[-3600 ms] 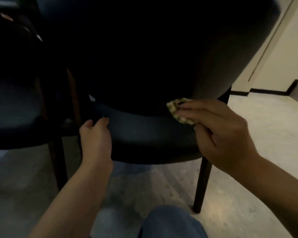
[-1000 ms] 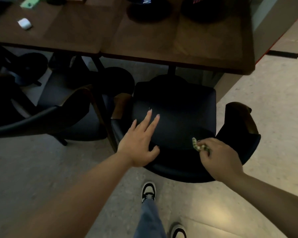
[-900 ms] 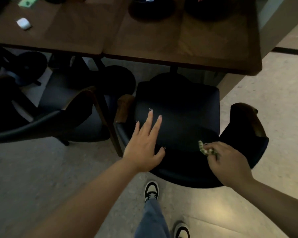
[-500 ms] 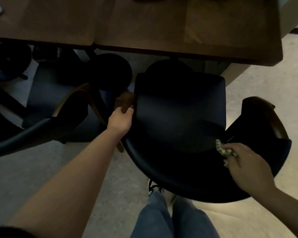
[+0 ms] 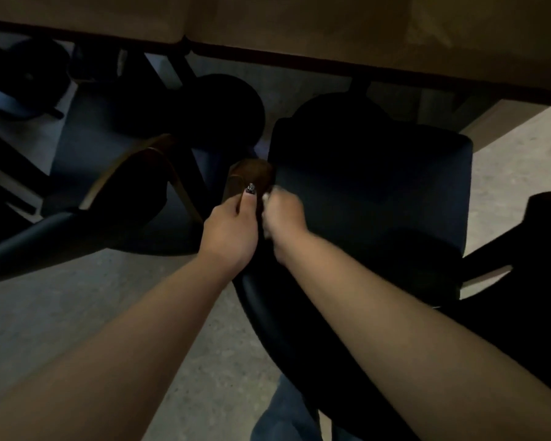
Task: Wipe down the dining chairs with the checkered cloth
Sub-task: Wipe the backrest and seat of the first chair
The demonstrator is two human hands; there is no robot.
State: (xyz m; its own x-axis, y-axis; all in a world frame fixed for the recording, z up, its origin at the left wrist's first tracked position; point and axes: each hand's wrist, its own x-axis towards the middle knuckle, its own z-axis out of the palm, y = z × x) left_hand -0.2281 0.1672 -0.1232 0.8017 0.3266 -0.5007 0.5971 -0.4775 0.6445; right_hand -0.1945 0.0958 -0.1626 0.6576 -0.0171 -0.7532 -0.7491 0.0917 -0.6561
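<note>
Crossing from the seat's right, the right hand [image 5: 282, 218], fist curled on a barely visible checkered cloth [image 5: 265, 197], now meets the left hand [image 5: 229, 232] gripping the brown wooden armrest tip [image 5: 250, 176] of the dark upholstered dining chair [image 5: 379, 198], which lies just ahead of both.

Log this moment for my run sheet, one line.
left hand: grips wooden armrest tip | right hand: beside it, cloth barely visible
</note>
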